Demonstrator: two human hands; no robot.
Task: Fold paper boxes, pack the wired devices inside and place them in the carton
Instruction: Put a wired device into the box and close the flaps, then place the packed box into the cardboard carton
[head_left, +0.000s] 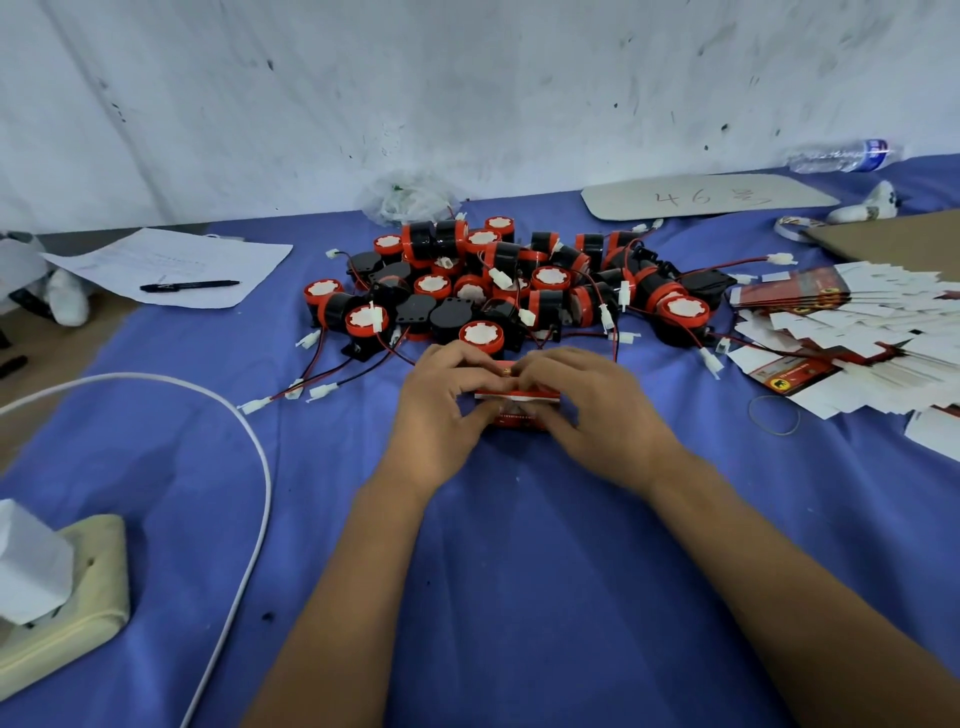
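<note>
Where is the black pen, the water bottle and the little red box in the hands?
black pen (189, 285), head view, middle of its barrel.
water bottle (841, 156), head view, middle of its clear body.
red paper box (519, 397), head view, white flap edge between both hands.

We see a worktop (519, 545) with a blue cloth. On it lie a pile of red and black devices (498, 280), flat box cards (852, 332), a paper sheet (171, 267), a pen (189, 285), a white cable (249, 441) and a rubber band (774, 414).

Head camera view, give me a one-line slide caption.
Both hands fold a red paper box before a pile of wired devices.
</note>
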